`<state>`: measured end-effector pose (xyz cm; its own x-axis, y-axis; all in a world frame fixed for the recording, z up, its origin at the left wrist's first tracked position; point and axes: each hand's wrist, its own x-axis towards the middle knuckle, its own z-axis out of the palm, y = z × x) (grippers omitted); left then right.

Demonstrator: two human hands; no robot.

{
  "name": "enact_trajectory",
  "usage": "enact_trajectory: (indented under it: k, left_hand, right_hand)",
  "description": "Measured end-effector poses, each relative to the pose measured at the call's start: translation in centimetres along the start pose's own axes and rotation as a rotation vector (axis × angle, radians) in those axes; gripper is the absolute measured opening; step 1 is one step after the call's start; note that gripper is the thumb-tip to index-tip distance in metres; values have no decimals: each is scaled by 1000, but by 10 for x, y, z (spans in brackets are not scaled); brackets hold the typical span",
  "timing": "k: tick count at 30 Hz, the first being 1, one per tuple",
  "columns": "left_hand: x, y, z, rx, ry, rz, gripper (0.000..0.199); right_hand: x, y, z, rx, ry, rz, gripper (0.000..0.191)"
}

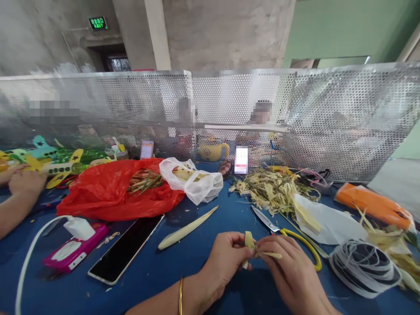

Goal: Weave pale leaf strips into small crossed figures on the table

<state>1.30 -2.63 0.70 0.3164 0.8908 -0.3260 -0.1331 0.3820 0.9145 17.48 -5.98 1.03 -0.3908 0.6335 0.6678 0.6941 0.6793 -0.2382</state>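
Observation:
Both of my hands meet over the blue table at the lower middle. My left hand [226, 256] pinches a pale yellow-green strip of dried husk [249, 239], part of which loops up above the thumb. My right hand [288, 262] has its fingers closed on the same husk piece, with one end poking out to the right. Just behind the right hand lie scissors with yellow handles [310, 247], blades pointing away to the left. A long cream-coloured pointed husk piece [187, 229] rests on the table left of my hands.
A black phone [126, 249] and a magenta power strip [77, 247] with a white plug lie left. Red [98, 188] and white [203, 183] bags hold plant strips. A husk pile [272, 188] and a coil of white cord [364, 267] are right. Another person's hand [28, 181] is far left.

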Motion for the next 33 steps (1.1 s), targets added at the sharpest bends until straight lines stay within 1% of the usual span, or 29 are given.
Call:
enact_trajectory:
  k: [4,6,9,14,17,19,22,24,26,28,30,33]
  left_hand:
    - [-4,3,1,51,-58,21,27]
    - [-7,5,3,69,-88,47,27]
    - [-9,7,4,99,-102,67,29]
    - [-8,0,5,94,-126,51,34]
    - [-6,-6,6,89,-98,16,37]
    - [-6,-8,7,77,-70,3,39]
    - [-4,-5,6,36,-33,9,42]
    - [-2,-2,3,-8,3,9,43]
    - [-1,1,1,-57,39,-7,42]
    - [0,1,-1,-90,51,-23,38]
    - [0,1,-1,-103,49,-25,32]
    - [0,1,-2,-89,54,-11,28]
  right_hand:
    - [-2,5,4,-43,31,66,14]
    - [-3,6,5,-70,34,85,14]
    - [-4,8,5,-84,22,127,16]
    - [-6,10,9,-102,-8,225,23]
    - [-9,11,12,-73,-38,294,30]
    - [-10,10,14,-26,-64,371,32]
    - [-9,9,13,49,-78,459,29]
    - [-8,7,11,36,-67,419,26]
    - [-6,4,9,-28,-53,295,23]
    - [-5,1,8,-84,-57,168,24]
    - [-4,-2,7,-93,-92,90,27]
    - [-2,-6,3,-46,-156,33,26]
